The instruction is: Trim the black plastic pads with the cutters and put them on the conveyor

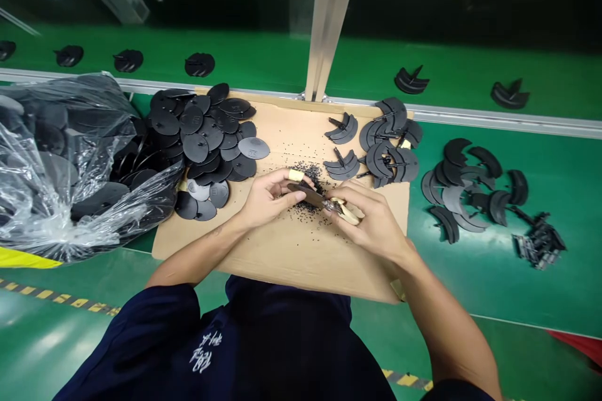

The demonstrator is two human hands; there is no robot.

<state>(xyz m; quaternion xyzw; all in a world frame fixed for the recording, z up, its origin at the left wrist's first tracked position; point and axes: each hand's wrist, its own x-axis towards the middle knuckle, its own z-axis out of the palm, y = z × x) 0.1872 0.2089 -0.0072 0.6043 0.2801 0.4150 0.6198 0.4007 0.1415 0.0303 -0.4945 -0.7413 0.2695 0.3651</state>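
As our left hand pinches a dark disc, our right hand grips a pale-handled tool | we can't see where they meet | plastic bag cut off

shirt: dark navy, bottom centre of frame | left sleeve: short, navy, lower left, ending near the elbow | right sleeve: navy, partly in view, bottom right | lettering: white, brush-like characters, lower left of centre | finger wrap: pale yellow band, left hand, mid-frame
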